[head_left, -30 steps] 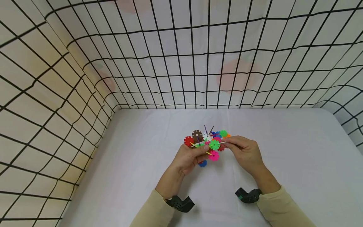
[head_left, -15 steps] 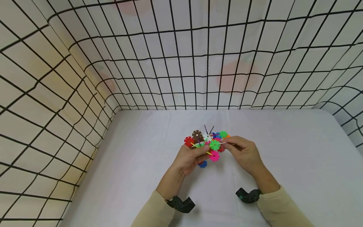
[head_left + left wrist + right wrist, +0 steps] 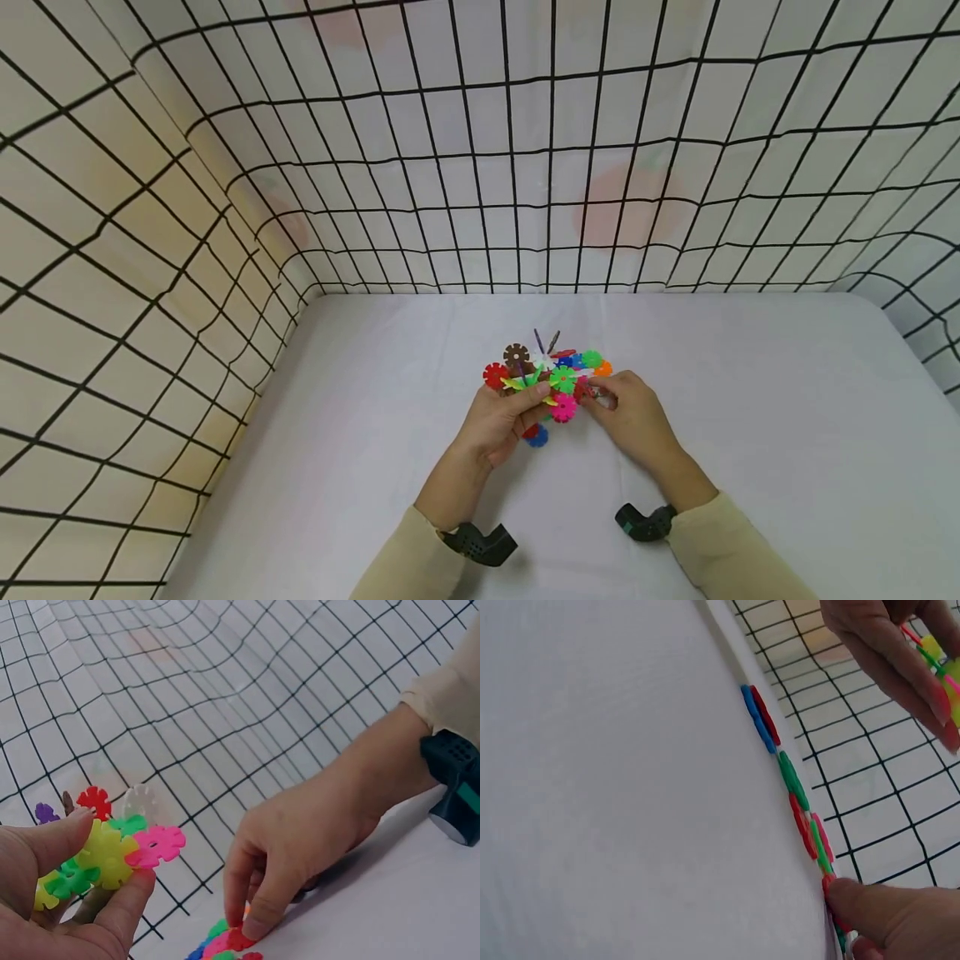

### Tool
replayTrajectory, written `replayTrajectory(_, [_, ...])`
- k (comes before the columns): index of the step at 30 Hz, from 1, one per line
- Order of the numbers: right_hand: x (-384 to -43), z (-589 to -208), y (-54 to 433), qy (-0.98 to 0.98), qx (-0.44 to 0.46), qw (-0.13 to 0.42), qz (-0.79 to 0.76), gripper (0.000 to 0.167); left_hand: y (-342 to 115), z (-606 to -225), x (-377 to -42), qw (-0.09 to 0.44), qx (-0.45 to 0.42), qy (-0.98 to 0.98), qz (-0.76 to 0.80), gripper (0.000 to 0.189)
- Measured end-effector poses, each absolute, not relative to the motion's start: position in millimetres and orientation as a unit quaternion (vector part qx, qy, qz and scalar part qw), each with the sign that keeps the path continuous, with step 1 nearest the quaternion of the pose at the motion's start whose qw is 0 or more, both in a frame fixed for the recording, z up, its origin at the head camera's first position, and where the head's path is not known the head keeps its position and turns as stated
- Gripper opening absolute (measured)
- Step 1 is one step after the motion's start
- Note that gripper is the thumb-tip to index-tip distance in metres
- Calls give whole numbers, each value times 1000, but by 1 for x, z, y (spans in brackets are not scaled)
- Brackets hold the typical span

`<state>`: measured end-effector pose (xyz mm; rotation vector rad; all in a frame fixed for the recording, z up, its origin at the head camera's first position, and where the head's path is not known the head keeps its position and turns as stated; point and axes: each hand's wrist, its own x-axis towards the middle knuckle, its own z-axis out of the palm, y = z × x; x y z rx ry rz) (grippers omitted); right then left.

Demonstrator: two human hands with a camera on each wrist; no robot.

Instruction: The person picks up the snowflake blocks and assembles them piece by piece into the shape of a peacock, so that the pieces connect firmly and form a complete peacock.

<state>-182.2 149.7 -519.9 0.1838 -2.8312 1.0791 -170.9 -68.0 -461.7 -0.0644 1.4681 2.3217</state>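
My left hand holds a cluster of interlocking plastic snowflake discs, thumb and fingers around a yellow disc. A pink disc joins the yellow one at its edge, with green, red, white and purple discs around them. My right hand is at the right side of the colourful pieces. Its thumb and fingers pinch a red disc low down, among several other discs. In the right wrist view, linked discs appear edge-on in a row, with a green disc near the middle and the right thumb at the lower end.
A white cloth covers the table. Black wire mesh stands along the back and both sides, with pale sheeting behind it. Each wrist wears a black camera mount, such as the left one and the right one.
My right hand has shifted slightly down and left, leaving a thin white piece it pinched beside the green disc and taking a red disc. The left hand keeps its grip, the cluster tilting slightly.
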Motion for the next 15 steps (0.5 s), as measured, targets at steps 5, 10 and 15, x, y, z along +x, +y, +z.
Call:
replayTrajectory(5, [-180, -517, 149, -928, 60, 49, 363, 27, -68, -463, -171, 205, -22, 534, 820, 44])
replayTrajectory(10, [-181, -512, 153, -872, 49, 22, 487, 19, -69, -464, -171, 213, -21, 549, 808, 44])
replayTrajectory(15, [-180, -500, 158, -760, 70, 52, 644, 26, -70, -462, -172, 228, -4, 554, 801, 41])
